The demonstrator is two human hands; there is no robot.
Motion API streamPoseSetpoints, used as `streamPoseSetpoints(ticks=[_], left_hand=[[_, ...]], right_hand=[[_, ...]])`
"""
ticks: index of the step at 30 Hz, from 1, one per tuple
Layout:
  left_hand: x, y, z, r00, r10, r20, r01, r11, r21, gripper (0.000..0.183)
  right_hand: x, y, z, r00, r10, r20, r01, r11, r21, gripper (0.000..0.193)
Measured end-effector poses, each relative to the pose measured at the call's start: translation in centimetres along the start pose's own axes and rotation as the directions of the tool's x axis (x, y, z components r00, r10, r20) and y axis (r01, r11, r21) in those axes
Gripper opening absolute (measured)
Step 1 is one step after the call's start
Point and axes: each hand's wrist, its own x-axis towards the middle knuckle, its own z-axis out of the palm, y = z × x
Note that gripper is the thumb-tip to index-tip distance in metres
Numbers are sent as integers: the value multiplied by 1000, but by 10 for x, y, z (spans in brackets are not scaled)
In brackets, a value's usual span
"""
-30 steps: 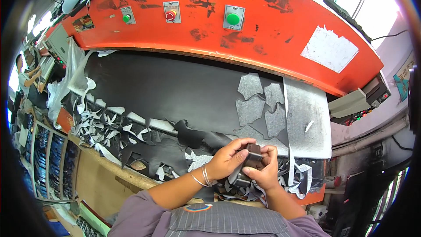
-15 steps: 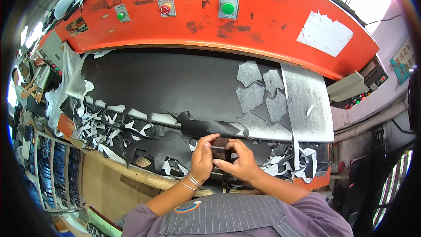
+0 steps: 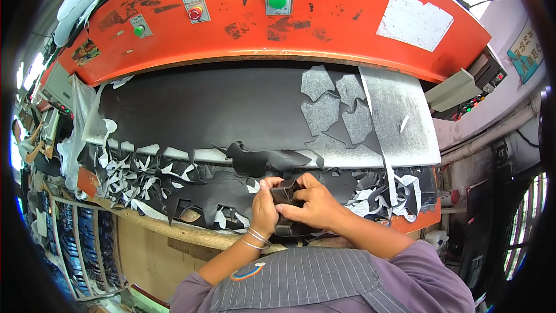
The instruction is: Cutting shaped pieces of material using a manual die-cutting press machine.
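Note:
Close to my body, both hands hold a dark, hollow, thin-walled metal cutting die (image 3: 284,195). My left hand (image 3: 264,210) is closed against its left side, a bracelet at the wrist. My right hand (image 3: 314,202) grips the right side, with the thumb lying across it. Part of the die is hidden by the fingers. Beyond them a black leather-like sheet (image 3: 185,107) covers much of a white cutting board (image 3: 403,122). Toward its right end, several angular cut-outs expose the grey-white surface. A torn black flap (image 3: 255,159) curls up at the sheet's near edge.
A red-orange press beam (image 3: 243,32) spans the far side, with green and red push buttons. Black and white offcuts (image 3: 136,171) pile up at the near left, with more scraps (image 3: 376,194) at the right. A wooden edge (image 3: 174,228) runs along the front. Another person (image 3: 28,145) is far left.
My view has shifted, so the press sits higher and slightly left. The die has turned in my hands and shows more of its hollow walls; both hands keep hold of it.

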Motion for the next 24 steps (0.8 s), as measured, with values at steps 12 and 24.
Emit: streamPoseSetpoints(ticks=[12,24], left_hand=[[26,15,-55,986,-9,-165,74,917,392,47],[59,6,-45,799,104,593,-590,332,736,40]], right_hand=[[16,-13,-32,962,-22,-272,-6,995,-99,50],[169,-19,-73,893,271,-360,-429,757,-493,56]])
